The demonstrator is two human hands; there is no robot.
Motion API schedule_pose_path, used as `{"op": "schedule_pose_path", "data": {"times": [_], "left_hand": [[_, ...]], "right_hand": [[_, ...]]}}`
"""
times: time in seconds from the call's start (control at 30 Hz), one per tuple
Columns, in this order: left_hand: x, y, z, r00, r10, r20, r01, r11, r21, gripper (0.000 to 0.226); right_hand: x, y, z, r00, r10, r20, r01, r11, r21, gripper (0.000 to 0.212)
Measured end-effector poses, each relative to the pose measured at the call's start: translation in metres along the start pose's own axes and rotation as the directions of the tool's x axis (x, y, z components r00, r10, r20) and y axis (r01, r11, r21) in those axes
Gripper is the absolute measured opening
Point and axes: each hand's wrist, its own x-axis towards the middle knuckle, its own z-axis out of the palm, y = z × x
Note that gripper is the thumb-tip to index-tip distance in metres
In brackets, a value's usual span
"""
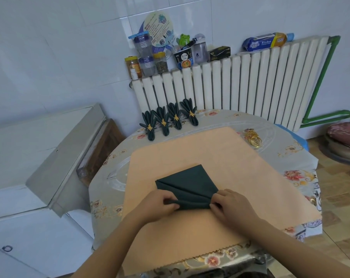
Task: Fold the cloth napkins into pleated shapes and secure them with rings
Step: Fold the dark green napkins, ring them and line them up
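Note:
A dark green cloth napkin (187, 185) lies folded into a diamond shape on an orange mat (230, 167), its near edge gathered into pleats. My left hand (160, 206) pinches the left end of the pleats. My right hand (229, 205) pinches the right end. Several finished dark green pleated napkins (168, 120) with gold rings stand in a row at the far left of the table. A pile of loose gold rings (253, 138) lies at the far right, beside the mat's corner.
The round table (296, 157) carries a floral grey tablecloth. A white radiator (240, 85) stands behind it, topped with jars, bottles and a kitchen roll pack. A white cabinet (39, 147) is on the left. A cushioned stool (344, 137) stands at the right.

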Motion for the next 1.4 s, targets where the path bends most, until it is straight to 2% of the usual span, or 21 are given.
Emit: {"op": "schedule_pose_path", "data": {"times": [0.07, 0.17, 0.33, 0.4, 0.5, 0.63, 0.7, 0.73, 0.87, 0.9, 0.97, 1.03, 1.1, 1.17, 1.27, 1.4], "left_hand": [[0.006, -0.009, -0.003, 0.998, -0.043, -0.044, 0.040, 0.997, -0.062, 0.021], [0.017, -0.012, 0.006, 0.974, -0.127, -0.188, 0.118, 0.991, -0.057, 0.035], [0.031, -0.001, 0.023, 0.940, -0.186, -0.287, 0.220, 0.971, 0.091, 0.031], [0.033, -0.002, 0.027, 0.925, -0.218, -0.310, 0.255, 0.963, 0.083, 0.029], [0.036, 0.000, 0.035, 0.900, -0.275, -0.339, 0.296, 0.955, 0.011, 0.024], [0.033, -0.008, 0.039, 0.822, -0.367, -0.436, 0.393, 0.919, -0.032, 0.027], [0.032, -0.017, 0.037, 0.794, -0.437, -0.423, 0.420, 0.897, -0.137, 0.032], [0.034, -0.018, 0.036, 0.801, -0.448, -0.398, 0.422, 0.893, -0.157, 0.033], [0.036, -0.018, 0.024, 0.837, -0.473, -0.274, 0.469, 0.879, -0.083, 0.039], [0.035, -0.016, 0.019, 0.842, -0.458, -0.285, 0.462, 0.885, -0.057, 0.039], [0.040, -0.004, 0.006, 0.850, -0.352, -0.391, 0.389, 0.921, 0.015, 0.037], [0.051, 0.014, -0.005, 0.871, -0.155, -0.466, 0.212, 0.975, 0.072, 0.024], [0.071, 0.033, -0.006, 0.931, 0.066, -0.359, -0.009, 0.988, 0.156, 0.011], [0.093, 0.045, -0.001, 0.977, 0.193, -0.091, -0.164, 0.953, 0.256, 0.027], [0.126, 0.055, 0.005, 0.947, 0.191, 0.259, -0.291, 0.854, 0.432, 0.039], [0.159, 0.080, 0.006, 0.888, 0.111, 0.447, -0.384, 0.715, 0.584, 0.038]], "right_hand": [[0.001, 0.000, 0.003, 0.997, 0.068, 0.024, -0.069, 0.997, 0.039, 0.020], [0.003, -0.004, 0.003, 0.985, 0.148, 0.092, -0.155, 0.984, 0.083, 0.016], [0.009, -0.009, 0.001, 0.972, 0.211, 0.103, -0.221, 0.971, 0.091, 0.012], [0.009, -0.011, 0.004, 0.974, 0.217, 0.059, -0.221, 0.972, 0.080, 0.006], [0.005, -0.012, 0.013, 0.978, 0.206, -0.035, -0.204, 0.978, 0.046, 0.029], [0.004, -0.009, 0.021, 0.964, 0.248, -0.091, -0.233, 0.960, 0.154, 0.025], [0.004, -0.010, 0.026, 0.961, 0.263, -0.087, -0.244, 0.952, 0.187, 0.029], [0.004, -0.008, 0.027, 0.957, 0.275, -0.086, -0.255, 0.947, 0.195, 0.031], [0.002, -0.008, 0.031, 0.957, 0.267, -0.109, -0.244, 0.951, 0.189, 0.030], [0.002, -0.010, 0.032, 0.958, 0.265, -0.112, -0.241, 0.952, 0.191, 0.030], [0.004, -0.012, 0.032, 0.957, 0.262, -0.128, -0.236, 0.954, 0.186, 0.032], [0.007, -0.013, 0.032, 0.955, 0.258, -0.148, -0.232, 0.957, 0.175, 0.032], [0.006, -0.012, 0.031, 0.951, 0.262, -0.165, -0.233, 0.957, 0.174, 0.032], [0.003, -0.014, 0.033, 0.952, 0.256, -0.166, -0.225, 0.957, 0.185, 0.033], [0.003, -0.019, 0.036, 0.958, 0.244, -0.152, -0.214, 0.958, 0.189, 0.034], [0.006, -0.009, 0.036, 0.951, 0.261, -0.166, -0.229, 0.955, 0.187, 0.036]]}}
